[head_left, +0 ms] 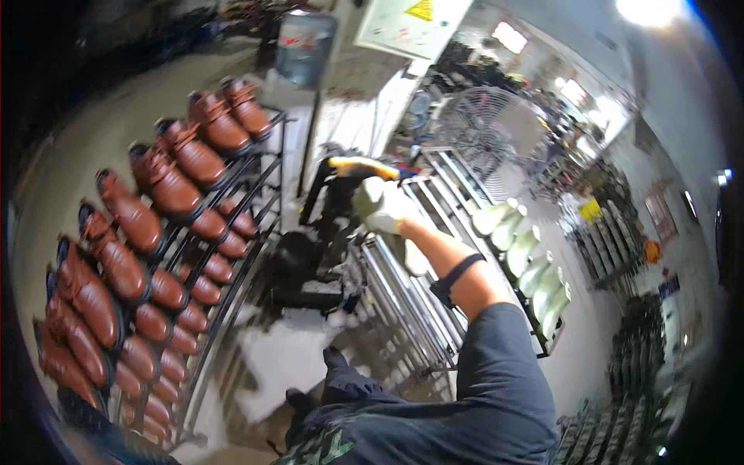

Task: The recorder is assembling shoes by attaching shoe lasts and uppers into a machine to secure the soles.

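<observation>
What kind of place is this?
It's probably a shoe workshop or small factory. There are rows of brown shoes on the left, pale foot-shaped forms on the right, and a big fan farther back.

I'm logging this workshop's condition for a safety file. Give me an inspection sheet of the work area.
Surface: an open metal rack with long rails, in front of the person.
Job's things: pale foot-shaped forms in a row along the rack's right side.
Clutter: dark equipment left of the rack; a yellow-handled item near the right hand.
Hands: right reaching over the rack, grip unclear; left not in view.
Cables: nothing seen.
Surroundings: brown shoes in tiers at left; large fan beyond.
</observation>
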The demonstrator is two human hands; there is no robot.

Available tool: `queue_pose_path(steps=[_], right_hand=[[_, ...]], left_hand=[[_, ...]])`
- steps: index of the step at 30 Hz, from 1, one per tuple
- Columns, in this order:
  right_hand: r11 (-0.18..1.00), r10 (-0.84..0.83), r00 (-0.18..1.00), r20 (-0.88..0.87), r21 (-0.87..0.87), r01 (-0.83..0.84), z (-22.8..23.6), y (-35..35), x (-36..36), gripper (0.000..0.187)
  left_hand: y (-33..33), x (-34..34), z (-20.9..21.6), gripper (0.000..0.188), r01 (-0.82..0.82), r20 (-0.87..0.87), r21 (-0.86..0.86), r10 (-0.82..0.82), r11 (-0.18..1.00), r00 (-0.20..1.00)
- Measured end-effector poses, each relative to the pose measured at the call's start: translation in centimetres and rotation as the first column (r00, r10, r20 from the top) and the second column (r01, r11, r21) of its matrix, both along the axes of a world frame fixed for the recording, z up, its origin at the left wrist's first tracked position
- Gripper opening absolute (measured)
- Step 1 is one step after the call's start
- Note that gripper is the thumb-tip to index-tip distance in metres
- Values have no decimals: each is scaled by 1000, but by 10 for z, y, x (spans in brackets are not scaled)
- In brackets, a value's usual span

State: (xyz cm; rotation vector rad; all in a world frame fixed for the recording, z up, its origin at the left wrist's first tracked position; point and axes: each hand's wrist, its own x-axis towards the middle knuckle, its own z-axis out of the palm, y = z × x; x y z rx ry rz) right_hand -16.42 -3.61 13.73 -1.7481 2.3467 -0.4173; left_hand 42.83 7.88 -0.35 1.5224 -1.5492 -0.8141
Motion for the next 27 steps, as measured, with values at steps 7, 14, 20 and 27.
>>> queue_pose_path(steps=[7, 14, 20, 27], right_hand=[[980, 191, 180, 965, -198, 23, 14, 22, -132, 53], [936, 29, -501, 865, 152, 316, -122, 87, -171, 60], [742, 531, -580, 618, -8, 671, -91, 1, -249, 43], [436, 616, -471, 632, 225, 872, -160, -89, -318, 21]], left_hand=[[-86, -157, 58, 56, 198, -286, -24, -197, 980, 938], [-131, -300, 89, 60, 359, -505, 66, -279, 931, 817], [-133, -392, 108, 66, 463, -688, 131, -256, 877, 680], [-116, -430, 109, 75, 583, -888, 164, -138, 795, 439]])
